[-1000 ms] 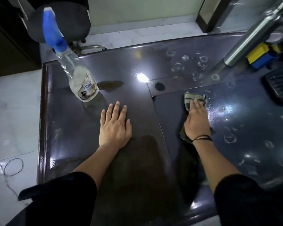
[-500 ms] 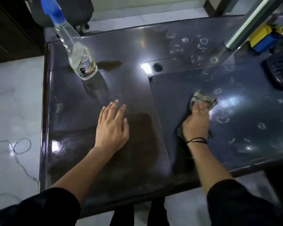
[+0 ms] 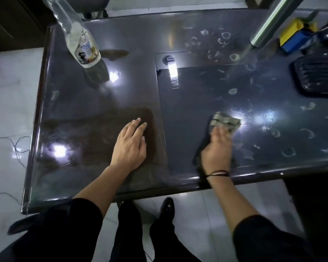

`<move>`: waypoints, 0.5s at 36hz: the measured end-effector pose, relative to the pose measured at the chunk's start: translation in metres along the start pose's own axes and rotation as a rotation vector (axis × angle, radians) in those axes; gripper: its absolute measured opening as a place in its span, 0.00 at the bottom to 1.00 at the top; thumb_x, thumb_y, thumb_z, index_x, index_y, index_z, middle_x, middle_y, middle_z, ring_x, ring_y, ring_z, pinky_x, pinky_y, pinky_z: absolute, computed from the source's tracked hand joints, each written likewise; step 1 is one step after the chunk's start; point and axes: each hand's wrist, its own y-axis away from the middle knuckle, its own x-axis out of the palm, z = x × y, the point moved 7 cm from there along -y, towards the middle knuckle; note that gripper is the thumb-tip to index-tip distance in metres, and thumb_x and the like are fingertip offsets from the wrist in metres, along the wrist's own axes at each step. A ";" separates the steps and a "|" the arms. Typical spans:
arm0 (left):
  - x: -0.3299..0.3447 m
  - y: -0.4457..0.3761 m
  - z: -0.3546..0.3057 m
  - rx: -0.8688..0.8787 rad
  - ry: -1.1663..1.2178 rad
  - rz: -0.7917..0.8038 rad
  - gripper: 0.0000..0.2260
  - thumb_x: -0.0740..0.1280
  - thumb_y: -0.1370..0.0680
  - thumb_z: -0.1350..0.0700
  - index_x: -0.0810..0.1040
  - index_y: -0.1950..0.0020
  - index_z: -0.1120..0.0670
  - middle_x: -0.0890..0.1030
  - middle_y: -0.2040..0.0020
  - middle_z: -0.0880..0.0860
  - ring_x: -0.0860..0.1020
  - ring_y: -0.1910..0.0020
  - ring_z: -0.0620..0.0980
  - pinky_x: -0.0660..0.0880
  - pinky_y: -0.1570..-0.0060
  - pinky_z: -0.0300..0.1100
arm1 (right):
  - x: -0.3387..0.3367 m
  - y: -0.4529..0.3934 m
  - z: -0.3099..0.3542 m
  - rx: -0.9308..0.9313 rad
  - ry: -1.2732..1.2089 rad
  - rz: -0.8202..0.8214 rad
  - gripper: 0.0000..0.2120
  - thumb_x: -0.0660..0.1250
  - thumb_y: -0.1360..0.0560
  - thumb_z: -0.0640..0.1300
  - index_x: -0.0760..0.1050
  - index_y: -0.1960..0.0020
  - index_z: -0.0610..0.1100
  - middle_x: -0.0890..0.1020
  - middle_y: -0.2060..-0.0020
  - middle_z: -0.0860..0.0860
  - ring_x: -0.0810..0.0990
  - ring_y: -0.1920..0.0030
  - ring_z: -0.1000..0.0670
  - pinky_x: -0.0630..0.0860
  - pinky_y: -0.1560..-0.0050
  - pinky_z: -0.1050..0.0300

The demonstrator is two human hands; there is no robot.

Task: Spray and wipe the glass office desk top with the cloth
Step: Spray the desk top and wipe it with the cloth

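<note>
The dark glass desk top [image 3: 193, 103] fills the view. My right hand [image 3: 217, 148] presses a crumpled grey-green cloth [image 3: 224, 121] flat against the glass on the right half, fingers straight over it, the cloth sticking out beyond the fingertips. White foam rings and wet spray marks [image 3: 273, 129] dot the glass to the right of the cloth and toward the back. My left hand [image 3: 130, 145] rests flat on the glass near the middle, fingers extended. A clear spray bottle [image 3: 80, 40] with a white label stands at the back left.
A slanted metal pole [image 3: 269, 23] meets the desk at the back right. Beside it lie a yellow and blue object [image 3: 295, 38] and a black ribbed object [image 3: 318, 76]. The desk's front edge is just below my wrists. Tiled floor and a thin cable [image 3: 17, 146] lie to the left.
My right hand has slid the cloth to the right, toward the foam marks. The view has tilted down and back, showing the front edge and my legs. My left hand stays flat.
</note>
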 end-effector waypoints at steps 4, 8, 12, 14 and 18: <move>0.009 0.011 0.002 -0.033 -0.035 0.010 0.25 0.56 0.21 0.58 0.75 0.26 0.61 0.71 0.22 0.61 0.68 0.23 0.63 0.63 0.22 0.56 | 0.047 0.069 0.112 -0.494 -0.039 0.147 0.29 0.53 0.28 0.38 0.75 0.29 0.32 0.75 0.28 0.36 0.71 0.26 0.35 0.64 0.25 0.38; 0.008 0.010 0.002 -0.051 -0.037 0.016 0.25 0.57 0.22 0.59 0.75 0.26 0.61 0.71 0.22 0.61 0.68 0.23 0.62 0.62 0.21 0.54 | 0.043 0.079 0.100 -0.684 -0.006 0.251 0.29 0.55 0.27 0.39 0.75 0.28 0.36 0.75 0.27 0.40 0.71 0.25 0.40 0.63 0.23 0.43; 0.010 0.010 -0.001 -0.054 -0.044 0.012 0.24 0.57 0.22 0.60 0.75 0.26 0.62 0.71 0.22 0.60 0.68 0.23 0.62 0.62 0.22 0.55 | -0.001 0.025 -0.021 -0.274 -0.008 0.065 0.29 0.53 0.27 0.37 0.75 0.28 0.35 0.75 0.28 0.40 0.72 0.27 0.36 0.68 0.26 0.38; 0.011 0.010 0.000 -0.062 -0.048 0.007 0.24 0.58 0.22 0.60 0.75 0.26 0.61 0.71 0.22 0.60 0.68 0.23 0.62 0.63 0.22 0.55 | -0.020 0.010 -0.061 -0.047 0.014 0.016 0.30 0.54 0.28 0.37 0.73 0.27 0.34 0.72 0.25 0.40 0.69 0.25 0.36 0.65 0.23 0.38; 0.012 0.010 0.001 -0.063 -0.041 0.014 0.25 0.57 0.23 0.59 0.75 0.26 0.61 0.71 0.22 0.60 0.68 0.23 0.62 0.62 0.22 0.55 | -0.008 0.014 -0.016 0.041 0.025 0.014 0.33 0.50 0.30 0.40 0.72 0.28 0.32 0.71 0.25 0.36 0.66 0.23 0.33 0.61 0.22 0.37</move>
